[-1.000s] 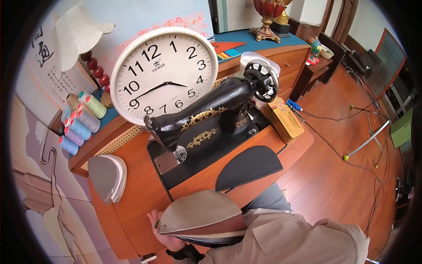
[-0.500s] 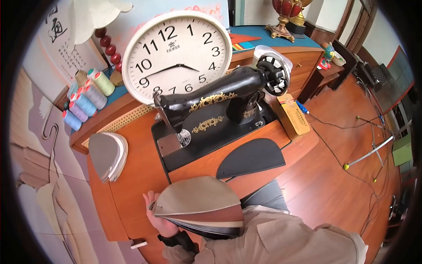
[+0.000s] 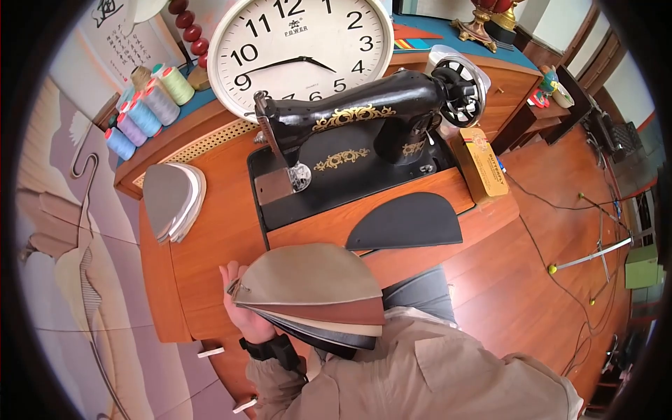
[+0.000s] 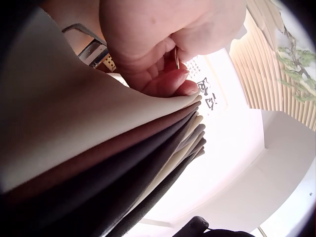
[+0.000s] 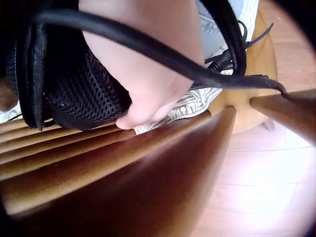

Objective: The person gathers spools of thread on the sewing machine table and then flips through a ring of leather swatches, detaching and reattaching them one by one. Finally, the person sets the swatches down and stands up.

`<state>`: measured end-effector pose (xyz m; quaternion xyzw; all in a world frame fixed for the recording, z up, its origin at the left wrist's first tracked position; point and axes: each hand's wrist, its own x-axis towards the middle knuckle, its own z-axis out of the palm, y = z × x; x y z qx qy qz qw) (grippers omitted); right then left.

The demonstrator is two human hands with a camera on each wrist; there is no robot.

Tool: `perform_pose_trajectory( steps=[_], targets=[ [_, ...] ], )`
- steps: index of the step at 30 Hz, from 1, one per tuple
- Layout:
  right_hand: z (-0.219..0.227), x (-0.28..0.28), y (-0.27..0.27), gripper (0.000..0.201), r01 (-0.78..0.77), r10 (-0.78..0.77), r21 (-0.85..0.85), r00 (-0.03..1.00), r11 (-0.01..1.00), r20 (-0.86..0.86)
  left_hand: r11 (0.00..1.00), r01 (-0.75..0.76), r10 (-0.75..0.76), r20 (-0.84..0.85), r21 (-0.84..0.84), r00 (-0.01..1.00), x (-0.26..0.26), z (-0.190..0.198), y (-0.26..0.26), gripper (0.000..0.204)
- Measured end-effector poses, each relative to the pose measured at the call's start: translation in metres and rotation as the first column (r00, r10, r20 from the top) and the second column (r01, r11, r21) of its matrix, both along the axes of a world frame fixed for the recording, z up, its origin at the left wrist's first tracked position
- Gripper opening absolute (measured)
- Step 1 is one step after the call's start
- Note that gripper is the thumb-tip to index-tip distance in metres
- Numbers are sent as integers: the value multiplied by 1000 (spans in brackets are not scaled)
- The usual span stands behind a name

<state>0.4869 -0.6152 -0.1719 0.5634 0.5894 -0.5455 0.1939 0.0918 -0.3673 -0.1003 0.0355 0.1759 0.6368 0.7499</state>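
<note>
In the head view my left hand (image 3: 246, 311) is at the pointed corner of a fanned stack of leather-like half-round sheets (image 3: 311, 276), coloured taupe, brown, cream and black. The left wrist view shows the fingertips (image 4: 173, 83) pinching that corner, with a thin shiny metal piece (image 4: 177, 58) among the curled fingers. Behind me, my right hand (image 5: 148, 64) reaches down against a black mesh bag (image 5: 86, 96) beside the wooden chair spindles (image 5: 148, 153). Its fingers are mostly hidden, and I cannot tell whether they grip the bag.
A black sewing machine (image 3: 350, 108) stands on the wooden table (image 3: 203, 280). A black half-round sheet (image 3: 409, 222) lies in front of it, a grey-and-white stack (image 3: 171, 199) at left, a yellow box (image 3: 483, 164) at right. Behind are a wall clock (image 3: 301, 52) and thread spools (image 3: 143, 112).
The view has tilted downward, so the table and machine sit higher in it. More brown, cream and black layers of the fanned sheets show below the taupe one. The left hand keeps its hold.
</note>
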Motion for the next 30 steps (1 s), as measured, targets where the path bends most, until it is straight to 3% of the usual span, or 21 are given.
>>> perform_pose_trajectory(
  steps=[4, 7, 10, 12, 14, 16, 18, 20, 22, 26, 30],
  targets=[
    [-1, 1, -1, 26, -26, 26, -20, 1000, 999, 8, 987, 69, -75, 37, 143, 997, 0, -2, -3, 40],
    [-2, 5, 0, 25, -57, 58, -39, 998, 998, 23, 990, 52, -69, 127, 133, 990, 8, 13, -9, 40],
    [5, 13, 0, 25, -103, 106, -56, 993, 993, 45, 975, 60, -80, 83, 216, 993, 14, 18, -16, 39],
    [-42, 44, 24, 34, -334, 395, 355, 912, 873, -113, 983, 28, -33, 22, 183, 999, 21, 31, -24, 39],
    [62, -1, 95, 27, 76, 22, 312, 954, 947, -299, 988, -4, 11, -41, 151, 999, 23, 33, -31, 39],
    [124, -40, 135, 18, 215, -56, 452, 939, 866, -340, 966, 79, -63, -74, 246, 995, 22, 29, -35, 39],
    [129, -65, 162, 10, 372, 13, 693, 876, 617, -482, 970, 60, -38, -97, 236, 995, 28, 35, -41, 39],
    [106, -84, 192, 13, 338, 155, 894, 906, 293, -393, 972, 39, -11, -123, 231, 992, 36, 42, -48, 39],
    [88, -103, 210, 19, 266, 162, 950, 943, 164, -292, 977, 11, 26, -171, 213, 985, 42, 47, -52, 40],
    [78, -118, 213, 17, 114, 84, 991, 989, 70, -120, 954, 55, 26, -263, 294, 964, 43, 46, -61, 40],
    [74, -114, 214, 14, 109, 98, 993, 989, 40, -112, 959, 35, 43, -270, 280, 962, 50, 47, -66, 41]
  ],
)
